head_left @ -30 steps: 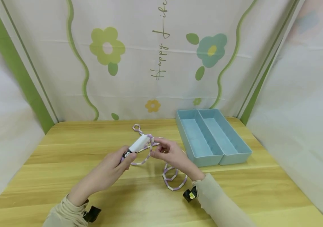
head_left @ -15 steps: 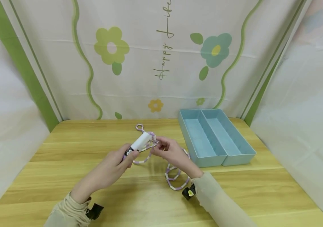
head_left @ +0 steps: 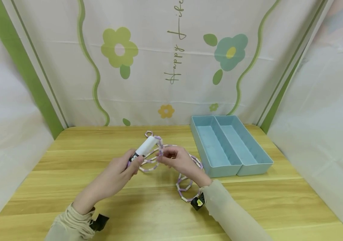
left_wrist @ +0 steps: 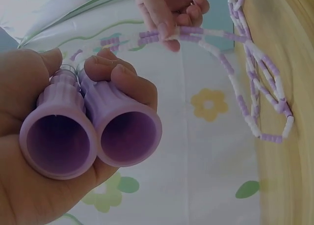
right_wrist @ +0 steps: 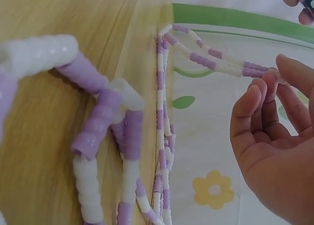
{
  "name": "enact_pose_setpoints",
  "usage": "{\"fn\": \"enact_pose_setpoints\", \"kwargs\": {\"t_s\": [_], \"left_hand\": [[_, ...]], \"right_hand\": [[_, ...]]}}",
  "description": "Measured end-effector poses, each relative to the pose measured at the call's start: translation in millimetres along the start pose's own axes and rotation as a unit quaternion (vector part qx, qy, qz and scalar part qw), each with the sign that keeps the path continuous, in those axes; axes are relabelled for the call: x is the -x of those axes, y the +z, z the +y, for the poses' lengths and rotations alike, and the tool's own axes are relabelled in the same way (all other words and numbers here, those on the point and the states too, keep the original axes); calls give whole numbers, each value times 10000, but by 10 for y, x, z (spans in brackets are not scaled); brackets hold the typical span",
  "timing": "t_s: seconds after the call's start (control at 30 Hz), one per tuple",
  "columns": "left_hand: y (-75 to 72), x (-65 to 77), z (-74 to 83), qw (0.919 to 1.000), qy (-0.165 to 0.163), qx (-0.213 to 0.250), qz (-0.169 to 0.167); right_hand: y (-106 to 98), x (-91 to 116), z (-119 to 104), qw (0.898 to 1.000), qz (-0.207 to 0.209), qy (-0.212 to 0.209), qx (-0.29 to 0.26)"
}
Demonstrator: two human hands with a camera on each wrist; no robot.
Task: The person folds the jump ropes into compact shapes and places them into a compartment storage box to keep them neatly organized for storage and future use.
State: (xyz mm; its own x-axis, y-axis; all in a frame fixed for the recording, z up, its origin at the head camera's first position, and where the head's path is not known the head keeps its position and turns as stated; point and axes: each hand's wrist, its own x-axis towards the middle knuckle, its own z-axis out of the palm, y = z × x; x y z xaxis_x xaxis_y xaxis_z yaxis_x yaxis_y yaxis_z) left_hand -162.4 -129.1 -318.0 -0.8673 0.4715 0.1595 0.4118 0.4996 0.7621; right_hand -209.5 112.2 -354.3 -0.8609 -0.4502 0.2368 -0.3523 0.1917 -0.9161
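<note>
A beaded jump rope (left_wrist: 239,97) in purple and white runs from two handles. My left hand (head_left: 118,172) grips both handles side by side, their flared purple ends (left_wrist: 55,107) facing the left wrist camera. In the head view the handles' white part (head_left: 146,146) points up and away to the right. My right hand (head_left: 181,164) pinches two strands of rope between thumb and fingers, a short way beyond the handles. From that pinch the strands (right_wrist: 203,61) sag toward the table. More rope (head_left: 186,199) lies in loops below my right wrist.
A light blue tray (head_left: 239,164) with two long compartments stands on the wooden table (head_left: 69,160), right of my right hand. One small rope loop (head_left: 149,133) lies beyond the handles. A printed cloth (head_left: 147,67) hangs behind the table's far edge.
My right hand has gone from loosely spread fingers beside the rope to pinching its strands, drawing them together. The handles in my left hand have risen slightly. The head view has shifted a little.
</note>
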Motion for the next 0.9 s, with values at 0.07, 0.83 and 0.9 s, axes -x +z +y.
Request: {"fn": "enact_pose_setpoints", "kwargs": {"t_s": [0.07, 0.83, 0.9], "left_hand": [[-7, -2, -6, 10000, 0, 14, 24], [146, -41, -60, 9992, 192, -71, 352], [157, -51, -52, 9991, 247, -53, 352]], "right_hand": [[-12, 21, 3, 10000, -12, 34, -58], [-143, 667, -90, 9904, 972, 10, -986], [-170, 687, -107, 9895, 1050, 74, -993]]}}
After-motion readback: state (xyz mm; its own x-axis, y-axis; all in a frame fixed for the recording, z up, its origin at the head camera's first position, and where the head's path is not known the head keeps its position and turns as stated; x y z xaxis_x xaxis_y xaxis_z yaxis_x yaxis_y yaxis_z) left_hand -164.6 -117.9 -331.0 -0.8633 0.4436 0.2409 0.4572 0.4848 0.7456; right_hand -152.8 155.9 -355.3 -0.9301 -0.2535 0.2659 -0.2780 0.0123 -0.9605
